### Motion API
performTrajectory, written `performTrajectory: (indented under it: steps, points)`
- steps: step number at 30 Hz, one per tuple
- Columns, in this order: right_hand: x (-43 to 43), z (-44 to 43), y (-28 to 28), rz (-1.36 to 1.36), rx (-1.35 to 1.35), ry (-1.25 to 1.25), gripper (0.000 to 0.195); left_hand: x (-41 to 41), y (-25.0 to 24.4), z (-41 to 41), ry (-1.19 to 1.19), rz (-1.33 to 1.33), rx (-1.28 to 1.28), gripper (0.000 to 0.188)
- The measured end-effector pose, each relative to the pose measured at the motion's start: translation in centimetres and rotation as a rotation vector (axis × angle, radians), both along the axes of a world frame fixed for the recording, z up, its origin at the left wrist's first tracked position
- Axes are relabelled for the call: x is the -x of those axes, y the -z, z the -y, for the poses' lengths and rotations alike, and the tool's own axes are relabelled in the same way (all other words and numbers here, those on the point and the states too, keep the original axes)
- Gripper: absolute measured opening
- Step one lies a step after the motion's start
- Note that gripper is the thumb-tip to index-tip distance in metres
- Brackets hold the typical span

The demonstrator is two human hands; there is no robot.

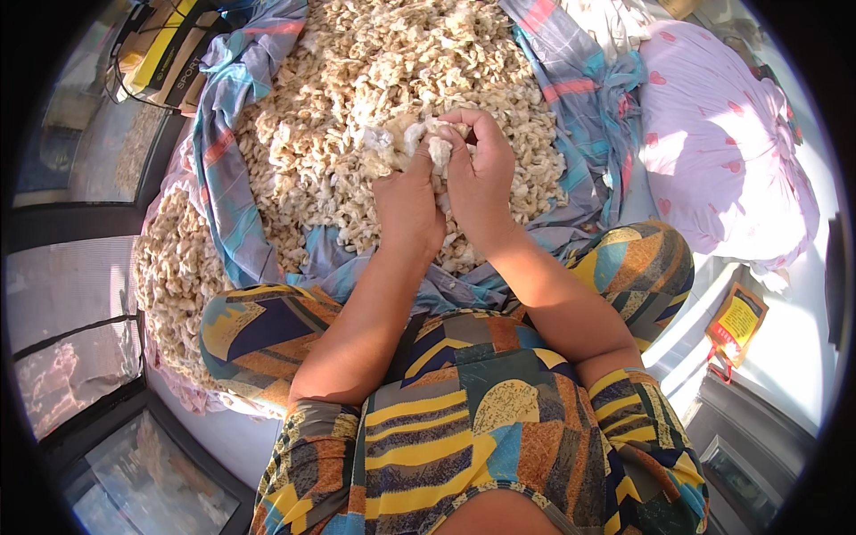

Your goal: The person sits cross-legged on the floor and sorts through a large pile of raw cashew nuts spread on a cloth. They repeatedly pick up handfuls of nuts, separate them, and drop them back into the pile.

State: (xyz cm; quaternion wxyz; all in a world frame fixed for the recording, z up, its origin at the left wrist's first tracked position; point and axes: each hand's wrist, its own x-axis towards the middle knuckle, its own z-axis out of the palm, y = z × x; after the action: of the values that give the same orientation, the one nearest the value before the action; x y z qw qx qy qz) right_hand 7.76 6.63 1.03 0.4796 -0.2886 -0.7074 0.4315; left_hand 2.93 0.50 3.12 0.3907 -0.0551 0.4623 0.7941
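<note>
In front of my crossed legs lies a large heap of off-white fibrous tufts [334,154] that look like raw cotton. It rests on a blue-grey checked cloth [234,174] with red and turquoise stripes. Over the heap's near middle, my left hand [413,204] and my right hand [483,177] meet at the fingertips. Between them they pinch a small white tuft [439,152]. The left fingers are partly hidden behind the hand. Whiter, fluffier fibre [380,139] lies just left of the fingertips.
By my left knee stands a pinkish bag [180,267] filled with similar tufts. A stuffed lilac bundle with hearts [715,147] sits at the right. Dark-framed glass panels [73,281] line the left side, with boxes [167,53] above. An orange packet [737,324] lies at right.
</note>
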Motion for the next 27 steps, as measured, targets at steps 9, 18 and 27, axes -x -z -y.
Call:
performTrajectory:
  steps: [9,18,27]
  points:
    - [-0.5,-1.1,0.2,0.077,0.02,0.051,0.02,-0.1,0.0,0.2,0.201,-0.1,-0.136,0.032]
    - [-0.8,-0.2,-2.6,0.245,-0.127,-0.154,0.03,2.0,0.4,0.1,0.106,-0.065,0.044,0.02]
    - [-0.7,-0.7,-2.6,0.103,0.166,-0.256,0.026,2.7,0.0,0.0,0.091,-0.065,-0.016,0.017]
